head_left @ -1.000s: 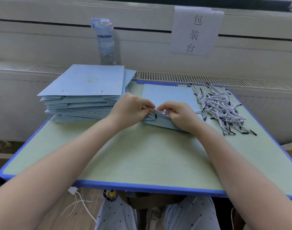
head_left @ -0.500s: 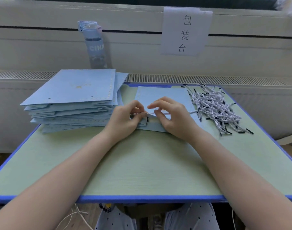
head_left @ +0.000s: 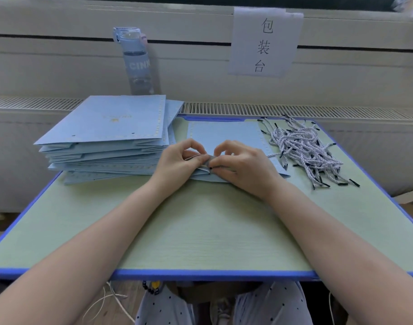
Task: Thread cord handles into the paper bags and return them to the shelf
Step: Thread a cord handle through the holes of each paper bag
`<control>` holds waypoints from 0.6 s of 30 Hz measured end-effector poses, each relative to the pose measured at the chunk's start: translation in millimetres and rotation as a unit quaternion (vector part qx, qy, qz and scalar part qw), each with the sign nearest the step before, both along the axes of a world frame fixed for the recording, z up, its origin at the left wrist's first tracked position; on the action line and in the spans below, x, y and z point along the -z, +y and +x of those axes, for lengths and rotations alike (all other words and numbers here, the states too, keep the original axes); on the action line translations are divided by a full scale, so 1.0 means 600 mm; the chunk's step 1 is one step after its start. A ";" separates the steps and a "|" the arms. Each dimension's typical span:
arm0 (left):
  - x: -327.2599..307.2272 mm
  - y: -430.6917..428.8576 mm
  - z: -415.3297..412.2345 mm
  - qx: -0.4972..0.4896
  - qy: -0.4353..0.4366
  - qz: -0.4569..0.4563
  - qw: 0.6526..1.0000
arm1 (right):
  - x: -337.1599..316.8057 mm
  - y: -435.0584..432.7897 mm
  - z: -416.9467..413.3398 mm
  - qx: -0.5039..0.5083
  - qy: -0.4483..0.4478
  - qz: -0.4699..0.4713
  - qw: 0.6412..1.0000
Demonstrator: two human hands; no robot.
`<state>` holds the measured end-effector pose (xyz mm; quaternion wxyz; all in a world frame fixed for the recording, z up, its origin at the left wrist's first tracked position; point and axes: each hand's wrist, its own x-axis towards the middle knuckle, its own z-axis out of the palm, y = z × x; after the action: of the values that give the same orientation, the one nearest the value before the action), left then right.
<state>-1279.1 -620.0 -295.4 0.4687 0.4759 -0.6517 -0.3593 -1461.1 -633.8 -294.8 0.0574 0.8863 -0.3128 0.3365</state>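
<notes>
A flat light-blue paper bag (head_left: 224, 137) lies in the middle of the table, its open top edge toward me. My left hand (head_left: 177, 160) pinches that top edge and lifts the upper layer a little. My right hand (head_left: 243, 165) pinches a grey-white cord by its black tip at the bag's edge, right against the left hand's fingers. The cord trails off to the right from under my right hand. A pile of loose twisted cords (head_left: 304, 148) with black tips lies at the right.
A stack of flat blue bags (head_left: 107, 137) fills the table's back left. A water bottle (head_left: 137, 62) stands on the ledge behind it. A paper sign (head_left: 264, 41) hangs on the wall. The table (head_left: 200, 231) has a raised blue rim.
Both hands stayed at the bag's top edge. The right hand's fingers closed in from a more spread pose and now pinch the cord tip against the edge. The camera view shifted slightly.
</notes>
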 end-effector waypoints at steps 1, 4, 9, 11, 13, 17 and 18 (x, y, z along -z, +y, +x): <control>-0.001 0.001 -0.002 0.000 0.002 -0.001 1.000 | -0.001 0.000 -0.001 0.002 -0.016 0.006 1.000; -0.001 0.003 -0.005 -0.014 0.001 -0.008 1.000 | -0.001 0.000 0.000 0.006 -0.048 0.017 0.999; 0.000 0.001 -0.005 -0.028 -0.009 -0.011 0.999 | -0.006 -0.001 -0.005 -0.004 -0.082 0.070 0.994; -0.001 0.000 -0.004 -0.032 -0.013 -0.010 0.999 | -0.009 0.002 -0.011 -0.011 -0.090 0.144 0.985; -0.002 0.000 -0.001 -0.033 -0.019 -0.020 0.999 | -0.015 0.000 -0.019 -0.012 -0.122 0.256 0.959; -0.002 0.006 -0.003 -0.018 -0.049 -0.046 0.998 | -0.008 -0.012 -0.024 0.034 -0.057 0.364 0.929; -0.001 0.005 -0.003 -0.017 -0.053 -0.048 0.997 | -0.006 -0.011 -0.022 0.045 -0.053 0.371 0.926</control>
<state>-1281.0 -616.7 -294.9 0.4618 0.4825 -0.6840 -0.2934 -1474.2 -640.6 -291.1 -0.2770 0.8102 -0.4577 0.2395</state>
